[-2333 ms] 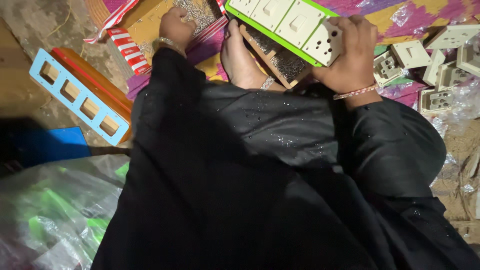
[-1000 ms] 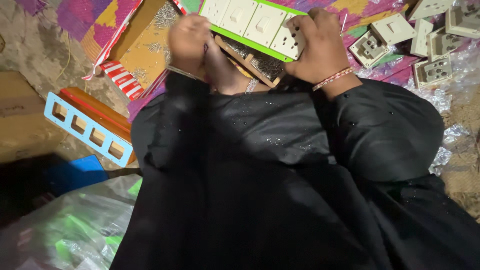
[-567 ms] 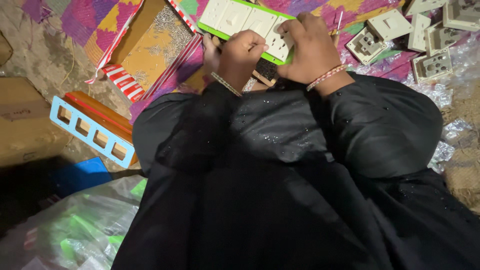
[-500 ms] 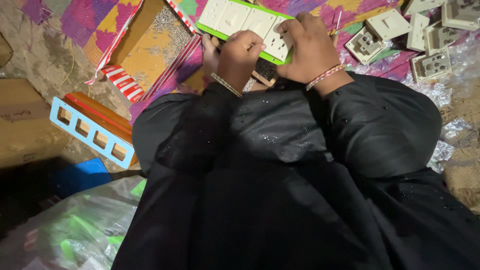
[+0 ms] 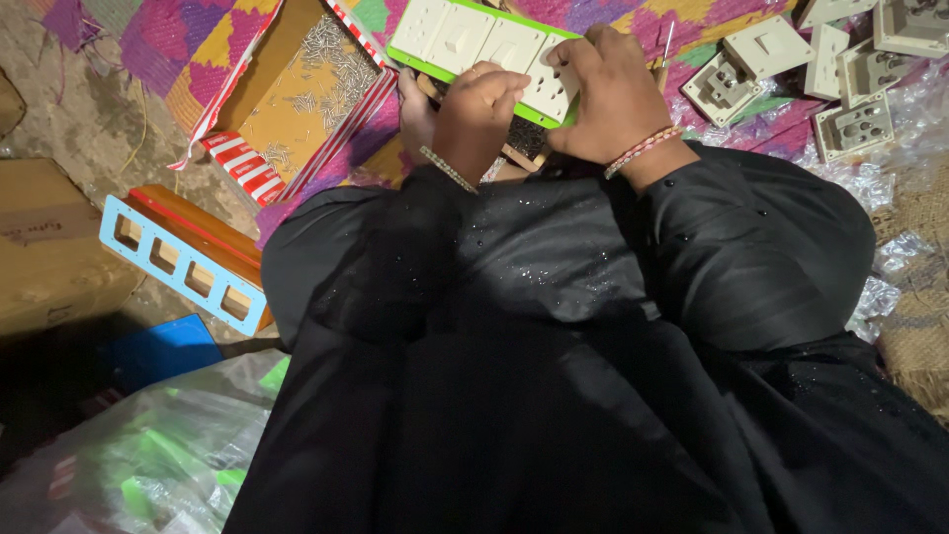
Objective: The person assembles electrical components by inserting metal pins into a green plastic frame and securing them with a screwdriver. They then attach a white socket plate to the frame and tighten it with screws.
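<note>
My left hand [image 5: 477, 111] just joined my right hand [image 5: 605, 91] gripping the switch panel [image 5: 473, 44], pressing a socket in.

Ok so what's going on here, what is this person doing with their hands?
A person in black sleeves holds a green-edged switch panel with both hands. The right hand grips its near end and the left hand presses on it beside that. An open box of small screws lies to the left, loose switch and socket modules to the right.
</note>
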